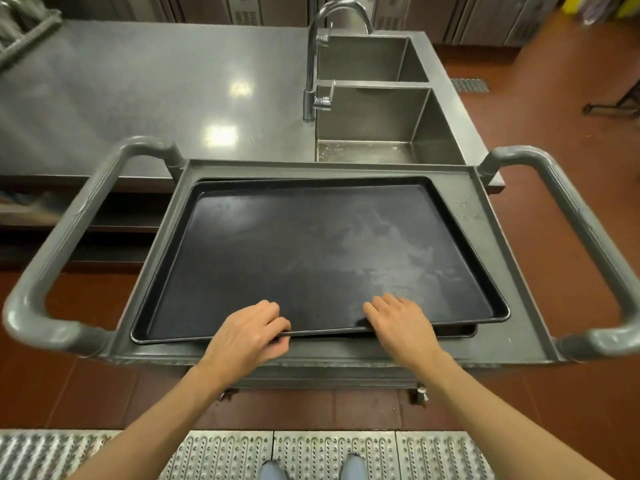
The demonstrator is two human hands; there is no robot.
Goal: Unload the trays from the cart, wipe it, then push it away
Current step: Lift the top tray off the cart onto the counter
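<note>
A lower tray lies mostly hidden beneath the top tray.
</note>
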